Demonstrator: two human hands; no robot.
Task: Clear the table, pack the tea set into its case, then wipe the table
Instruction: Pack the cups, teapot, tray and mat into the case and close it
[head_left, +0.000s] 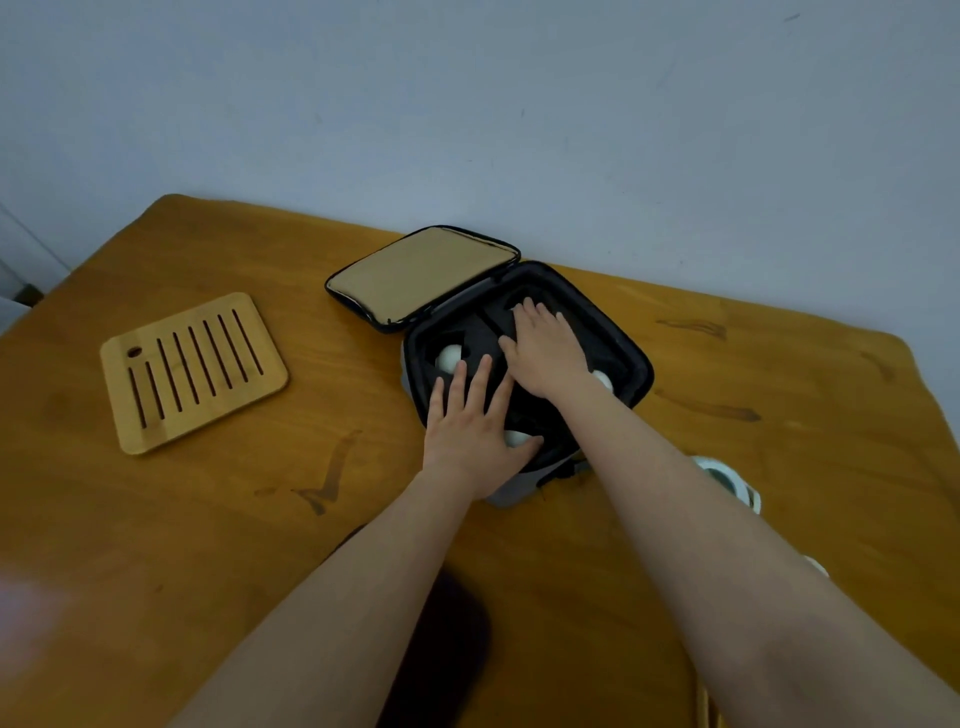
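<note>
The tea set case (631, 358) lies open on the wooden table (208, 519), its tan-lined lid (423, 273) folded back to the far left. Black foam inside holds white cups: one (449, 357) at the left, one (602, 379) at the right, one (515, 438) near the front. My left hand (472, 431) lies flat on the foam, fingers spread, its thumb against the front cup. My right hand (543, 345) presses flat on the foam further back. Neither hand grips anything.
A slatted bamboo tea tray (192, 371) lies on the table to the left of the case. A white and green dish (727, 480) sits right of the case, partly hidden by my right forearm. A wall stands right behind the table.
</note>
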